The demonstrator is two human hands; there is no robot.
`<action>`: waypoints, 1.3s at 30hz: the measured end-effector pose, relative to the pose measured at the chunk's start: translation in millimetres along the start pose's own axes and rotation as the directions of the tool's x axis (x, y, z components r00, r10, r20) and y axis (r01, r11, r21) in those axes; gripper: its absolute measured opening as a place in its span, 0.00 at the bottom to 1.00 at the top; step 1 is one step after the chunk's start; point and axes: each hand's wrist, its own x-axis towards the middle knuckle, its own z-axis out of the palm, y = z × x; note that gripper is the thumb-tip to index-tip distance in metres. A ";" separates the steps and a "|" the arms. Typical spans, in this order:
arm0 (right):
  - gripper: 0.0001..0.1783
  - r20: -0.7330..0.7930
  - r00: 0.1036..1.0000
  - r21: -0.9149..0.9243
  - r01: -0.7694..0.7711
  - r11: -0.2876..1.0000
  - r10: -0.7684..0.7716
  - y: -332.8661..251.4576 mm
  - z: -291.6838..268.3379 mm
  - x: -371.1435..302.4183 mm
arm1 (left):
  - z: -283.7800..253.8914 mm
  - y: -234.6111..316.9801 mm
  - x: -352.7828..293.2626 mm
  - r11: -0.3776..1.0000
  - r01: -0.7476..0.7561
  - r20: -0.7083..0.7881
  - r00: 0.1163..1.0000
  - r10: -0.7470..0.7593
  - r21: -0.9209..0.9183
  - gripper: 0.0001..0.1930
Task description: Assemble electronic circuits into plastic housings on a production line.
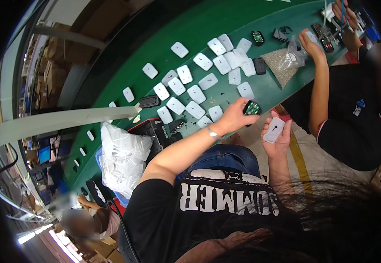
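— What is held in the left hand (233,116)?

— A small black part with a green circuit board (252,108) is gripped at its fingertips; the fingers are curled round it, and the part is seen jutting out to the right of the hand, just above the edge of the green table (190,30).

— And the right hand (277,136)?

— A white rectangular cover (273,129) is cradled in its upturned palm, with the fingers half closed behind it. The cover is held just below and to the right of the black part, the two being near but apart.

— What is spread about the hands?

— Many white covers (195,94) are laid out across the table beyond the left hand. A bag of white pieces (122,158) is seen at the left of the forearm, and a clear bag of small grey parts (283,63) farther up the table, beside a co-worker's hand (309,44).
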 end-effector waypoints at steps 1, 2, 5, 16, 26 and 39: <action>0.34 0.026 0.999 -0.016 -0.031 0.999 0.031 7.9 9.0 4.6 | -6.1 -11.4 -13.6 0.977 -0.082 -0.033 0.996 0.077 -0.196 0.27; 0.34 0.032 0.998 -0.020 -0.047 0.999 0.048 16.5 14.5 9.1 | -13.2 -15.0 -27.4 0.909 -0.167 -0.077 0.986 0.149 -0.382 0.25; 0.35 0.098 0.969 -0.065 -0.221 0.973 0.227 43.0 22.4 22.0 | -39.5 -15.6 -72.2 0.570 0.169 0.086 0.982 -0.170 -0.804 0.24; 0.38 0.100 0.861 -0.113 -0.487 0.866 0.498 125.7 59.3 41.8 | -93.4 -15.5 -167.2 0.144 -0.169 -0.197 0.957 -0.211 -0.975 0.22; 0.34 0.116 0.796 -0.214 -0.565 0.797 0.595 176.8 70.4 29.5 | -94.3 0.3 -169.8 0.916 0.093 -0.716 0.657 0.238 0.391 0.18; 0.40 0.069 0.826 -0.383 -0.495 0.780 0.559 184.5 71.6 21.6 | -90.0 -3.2 -162.8 0.830 0.217 -0.649 0.731 0.211 0.514 0.19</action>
